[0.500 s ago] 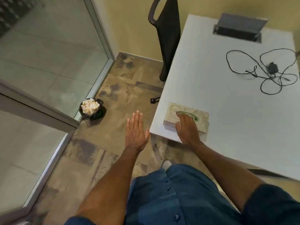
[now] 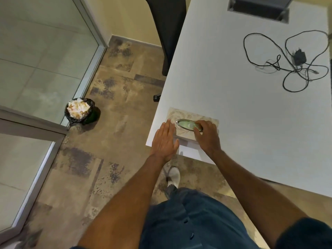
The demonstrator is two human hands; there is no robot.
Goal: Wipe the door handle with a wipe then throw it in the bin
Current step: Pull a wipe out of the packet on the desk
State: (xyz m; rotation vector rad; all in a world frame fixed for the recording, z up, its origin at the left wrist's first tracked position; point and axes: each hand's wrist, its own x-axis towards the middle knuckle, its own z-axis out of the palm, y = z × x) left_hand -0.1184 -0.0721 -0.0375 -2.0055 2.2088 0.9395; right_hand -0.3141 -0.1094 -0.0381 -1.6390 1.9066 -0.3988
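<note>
Tabletop wipe box [image 2: 188, 116] under right fingers [image 2: 198, 131]

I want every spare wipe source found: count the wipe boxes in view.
1: the wipe box at the white table's near-left corner, with both hands on it. Others may lie outside view.

Beyond the right hand [image 2: 208, 136], which sits on the beige patterned tissue box [image 2: 188, 116] at the corner of the white table [image 2: 233, 105], bare tabletop runs clear as far as the tangled black cable with its charger plug [image 2: 294, 63]. To the left of the flat left hand [image 2: 164, 141], open mottled brown floor [image 2: 115, 126] stretches to the small black-lined bin heaped with crumpled paper [image 2: 80, 111]. The glass partition with its metal frame [image 2: 89, 65] walls off that side; the black office chair [image 2: 167, 33] crowds the table's far left edge.
</note>
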